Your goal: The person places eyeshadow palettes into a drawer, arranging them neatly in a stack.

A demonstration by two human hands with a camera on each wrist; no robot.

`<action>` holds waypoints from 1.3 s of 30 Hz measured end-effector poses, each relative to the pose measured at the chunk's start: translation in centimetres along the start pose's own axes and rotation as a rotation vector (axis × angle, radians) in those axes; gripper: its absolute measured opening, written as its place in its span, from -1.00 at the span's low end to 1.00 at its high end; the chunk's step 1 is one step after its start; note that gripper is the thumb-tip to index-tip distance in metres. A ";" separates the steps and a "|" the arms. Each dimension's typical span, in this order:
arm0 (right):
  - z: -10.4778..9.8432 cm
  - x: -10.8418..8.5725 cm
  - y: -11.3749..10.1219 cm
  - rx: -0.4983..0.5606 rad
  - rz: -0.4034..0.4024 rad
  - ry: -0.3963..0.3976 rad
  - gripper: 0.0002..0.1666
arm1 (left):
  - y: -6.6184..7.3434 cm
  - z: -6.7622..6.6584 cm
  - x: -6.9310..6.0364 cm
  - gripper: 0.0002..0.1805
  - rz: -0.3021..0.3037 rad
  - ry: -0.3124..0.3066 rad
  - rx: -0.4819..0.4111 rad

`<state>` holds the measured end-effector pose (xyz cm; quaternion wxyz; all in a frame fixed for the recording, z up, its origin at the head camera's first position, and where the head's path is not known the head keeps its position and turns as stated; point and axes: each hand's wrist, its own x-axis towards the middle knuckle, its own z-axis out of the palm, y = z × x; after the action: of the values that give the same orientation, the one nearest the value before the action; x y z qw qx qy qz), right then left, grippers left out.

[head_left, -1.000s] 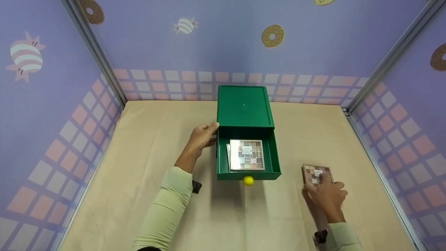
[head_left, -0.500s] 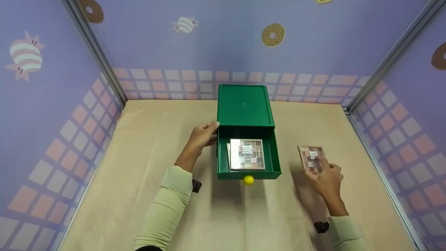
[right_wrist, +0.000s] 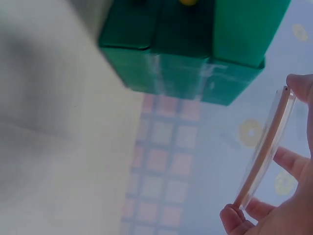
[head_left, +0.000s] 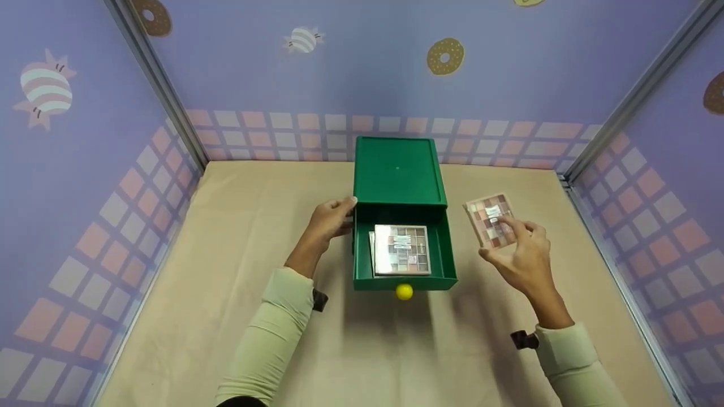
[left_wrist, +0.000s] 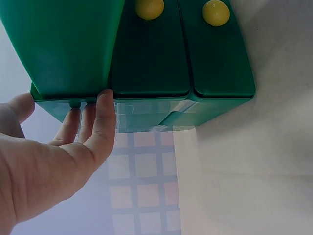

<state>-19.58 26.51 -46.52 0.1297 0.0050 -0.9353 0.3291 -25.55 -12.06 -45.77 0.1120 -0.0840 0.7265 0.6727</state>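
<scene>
Forward and leftward toward the green cabinet [head_left: 398, 170], one palette [head_left: 491, 219] had moved, held above the surface [head_left: 254, 226] between the right hand [head_left: 523, 257]'s thumb and fingers. Its coloured face pointed up, its far edge leaned left; its longer axis was unclear. The left hand [head_left: 330, 219], fingers uncurled, touched the cabinet's side. At least two stacked palettes [head_left: 401, 250] lay in one open drawer [head_left: 373, 284].

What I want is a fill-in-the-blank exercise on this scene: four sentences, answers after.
1. The left hand touches the ____ cabinet.
2. Only the ____ drawer of the three is open.
3. The knob on that drawer is coloured ____.
4. In the head view, the right hand holds a palette to the ____ of that drawer.
Missing words: green; top; yellow; right.
</scene>
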 end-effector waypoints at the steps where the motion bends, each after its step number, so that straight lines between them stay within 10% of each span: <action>1: 0.0 0.2 -0.4 0.008 -0.025 -0.001 -0.14 | 0.0 0.0 0.0 -0.50 0.000 0.000 -0.002; 15: 0.7 2.0 -4.7 -0.008 -0.428 -0.183 -0.12 | 0.0 0.0 0.0 -0.50 -0.023 0.003 -0.008; 39: 2.3 3.6 -10.1 -0.100 -0.532 -0.664 -0.27 | 0.1 0.0 0.1 -0.51 -0.015 -0.003 -0.040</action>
<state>-22.69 17.47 -41.20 -0.0982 0.3458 -0.9071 0.2189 -25.68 -12.01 -45.74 0.1164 -0.0904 0.7122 0.6863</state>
